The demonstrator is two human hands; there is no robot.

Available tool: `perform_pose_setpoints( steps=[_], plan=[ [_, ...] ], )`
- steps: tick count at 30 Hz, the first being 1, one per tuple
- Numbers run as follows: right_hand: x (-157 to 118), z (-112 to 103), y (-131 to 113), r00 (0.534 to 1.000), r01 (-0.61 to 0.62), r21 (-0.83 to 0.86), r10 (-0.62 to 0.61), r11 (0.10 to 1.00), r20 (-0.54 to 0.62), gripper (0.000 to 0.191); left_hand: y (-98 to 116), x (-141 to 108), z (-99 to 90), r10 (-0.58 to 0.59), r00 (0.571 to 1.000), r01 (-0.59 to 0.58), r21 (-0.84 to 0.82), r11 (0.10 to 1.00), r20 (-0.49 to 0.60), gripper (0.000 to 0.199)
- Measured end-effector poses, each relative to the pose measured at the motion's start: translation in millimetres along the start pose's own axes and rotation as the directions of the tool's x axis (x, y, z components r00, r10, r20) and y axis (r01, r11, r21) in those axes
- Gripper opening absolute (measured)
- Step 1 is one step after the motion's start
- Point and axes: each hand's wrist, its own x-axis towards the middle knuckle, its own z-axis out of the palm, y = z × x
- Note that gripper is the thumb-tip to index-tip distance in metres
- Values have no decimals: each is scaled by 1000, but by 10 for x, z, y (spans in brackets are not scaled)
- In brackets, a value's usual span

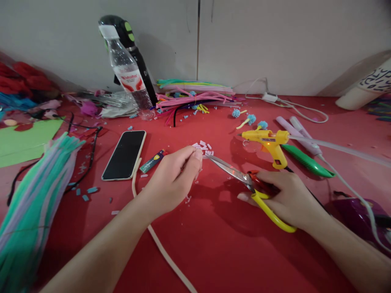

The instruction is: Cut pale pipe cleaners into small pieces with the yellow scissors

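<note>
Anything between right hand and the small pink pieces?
Only the scissors in the right hand, blades pointing at the small pink pieces. The left hand pinches at the pile's near-left edge, close to the blade tips. Nothing else visible in between.

pale grey wall (275, 40) | dark vertical seam (198, 40) | red tabletop (220, 256)

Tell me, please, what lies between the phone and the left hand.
In the head view, a lighter, a small pale piece and part of a cord lie between the phone and the left hand.
</note>
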Motion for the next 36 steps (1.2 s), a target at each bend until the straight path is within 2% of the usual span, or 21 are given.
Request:
perform_pose_setpoints(
  steps=[14, 29, 36],
  plan=[
    [6, -8, -10, 999, 0, -27, -1, 1000, -33, 56, -23, 0, 4, -18, 1000, 18, 3, 1000, 11, 37],
    [3, 16, 12, 1000, -7, -1, 7, 1000, -5, 56, -17, -7, -1, -20, 1000, 20, 0, 1000, 14, 38],
    [10, 9, 10, 999, -11, -12, 11, 1000, -35, 57, -22, -3, 9, -11, 1000, 11, 4, 1000, 10, 37]
  ],
)
